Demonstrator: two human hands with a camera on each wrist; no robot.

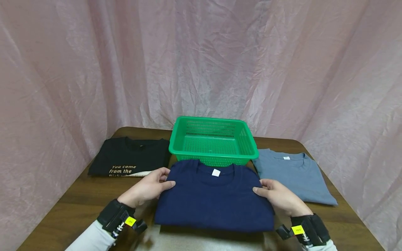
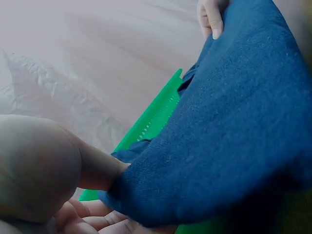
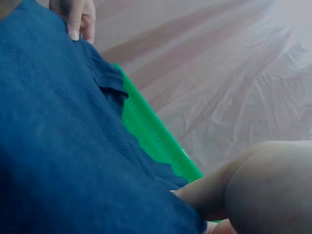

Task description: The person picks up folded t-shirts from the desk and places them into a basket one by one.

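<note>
A folded navy T-shirt with a white neck label is held up over the front of the table, its collar toward the basket. My left hand pinches its left edge, thumb on top and fingers underneath. At the opposite edge my right hand grips it the same way. Both wrist views show the shirt stretched between the two hands, with the green basket just beyond it. A shadow lies on the table below the shirt's near edge.
Behind the shirt stands a green perforated basket with nothing in it. A folded black T-shirt with printed lettering lies at the left, and a folded grey-blue T-shirt at the right. Pink curtains hang behind the wooden table.
</note>
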